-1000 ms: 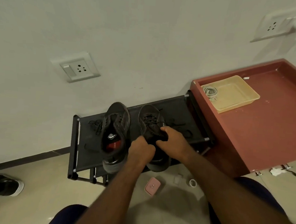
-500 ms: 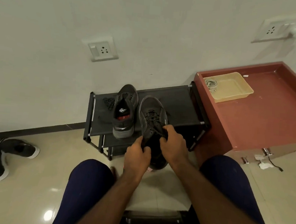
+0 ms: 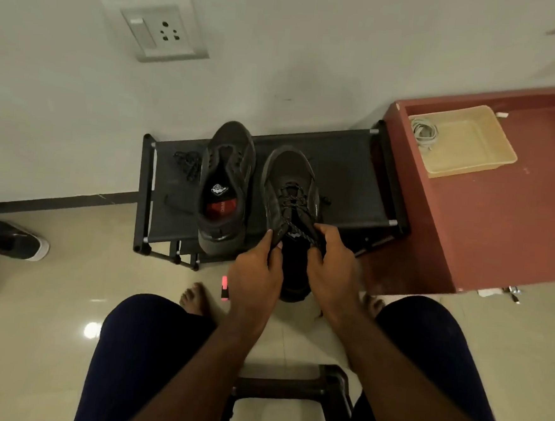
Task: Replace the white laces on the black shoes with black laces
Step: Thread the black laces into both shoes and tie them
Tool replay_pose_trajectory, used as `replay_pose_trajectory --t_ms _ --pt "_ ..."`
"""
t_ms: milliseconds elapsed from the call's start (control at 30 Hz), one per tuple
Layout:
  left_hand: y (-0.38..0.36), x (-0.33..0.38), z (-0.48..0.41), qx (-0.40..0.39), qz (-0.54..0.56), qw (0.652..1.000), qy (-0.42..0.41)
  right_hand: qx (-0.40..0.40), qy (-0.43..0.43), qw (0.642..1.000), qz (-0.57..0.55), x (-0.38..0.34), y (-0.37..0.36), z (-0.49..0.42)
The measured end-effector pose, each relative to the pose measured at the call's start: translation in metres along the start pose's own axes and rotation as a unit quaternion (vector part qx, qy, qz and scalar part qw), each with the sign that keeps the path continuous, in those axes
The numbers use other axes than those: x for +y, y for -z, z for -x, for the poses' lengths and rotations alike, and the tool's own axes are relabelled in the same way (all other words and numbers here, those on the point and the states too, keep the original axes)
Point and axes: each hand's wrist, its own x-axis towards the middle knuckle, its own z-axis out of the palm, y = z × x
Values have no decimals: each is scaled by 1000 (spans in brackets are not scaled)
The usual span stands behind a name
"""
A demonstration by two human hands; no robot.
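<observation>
Stool: I saw a dark brown stool (image 3: 289,392) closest to the camera, well in front of the shoe rack (image 3: 344,169), between the person's two legs in dark blue trousers.
Feet: a bare foot (image 3: 196,300) rested on the tiled floor just short of the rack's front, with a small pink object (image 3: 224,287) lying beside it.
Left hand: the left hand (image 3: 258,274) was at the rack's front edge, fingers curled, pinching one end of the black lace (image 3: 295,198).
Right hand: the right hand (image 3: 334,270) was just beside the left, also at the front edge, clenched around the other end of the same lace.
Laced shoe: the laced shoe (image 3: 288,178) lay toe toward the wall on the rack's top shelf, its heel hanging past the front edge between the two hands. On my feed the lace ran crossed through its eyelets.
Unlaced shoe: the unlaced shoe (image 3: 225,180) sat on the same shelf, just left of the laced one, eyelets bare, red insole showing.
Loose black lace: a loose black lace (image 3: 187,164) lay bunched at the rack's left end, next to the unlaced shoe.
Floor shoes: dark shoes with white soles (image 3: 8,240) lay on the floor well to the left of the rack.
Worktop: a red-brown worktop (image 3: 498,225) stood against the rack's right end.
Tray: a cream tray (image 3: 471,141) sat on the worktop's far corner, nearest the rack.
White laces: the white laces (image 3: 423,131) lay coiled in the tray's left end.
Socket: a wall socket (image 3: 157,27) was on the wall above the rack's left end.
</observation>
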Motion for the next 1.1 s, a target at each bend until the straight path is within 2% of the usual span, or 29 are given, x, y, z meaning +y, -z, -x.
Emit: replay_pose_trajectory --t_ms 100,267,467,567,667,700,767,800,833,900,933,1000,1067,1100 --pt "9 7 -17 -45 -34 998 2 0 -31 999 -12 -15 -3 -7" --pt "12 7 -29 -97 -90 991 20 -28 -60 997 49 -32 -2 -15" --pt "3 -2 -33 -72 -118 990 9 -23 -22 995 98 -24 -14 -18" --pt "5 7 -32 -60 -113 991 -28 -17 -10 997 75 -16 -18 -8" --pt "5 21 -33 -53 -136 982 -123 -13 -9 998 69 -11 -18 4" --pt "6 24 -37 -49 -129 982 -130 -9 -11 997 70 -9 -17 5" --pt "13 28 -46 -28 -47 995 -85 2 -22 996 81 -7 -13 7" --pt "21 32 -51 -13 39 999 -35 9 -28 996 84 -7 -9 7" --pt "30 38 -56 -15 155 987 42 14 -33 996 84 -6 -6 7" --pt "51 49 -64 -37 368 913 174 21 -39 995 86 -7 -1 7" --pt "64 54 -69 -37 422 885 195 24 -38 995 89 -7 0 7" --pt "96 61 -82 -5 496 847 192 25 -35 994 98 -9 1 6" --pt "130 62 -100 67 564 803 178 21 -34 994 103 -9 0 6" --pt "145 60 -107 105 570 796 174 19 -35 994 103 -8 0 6"
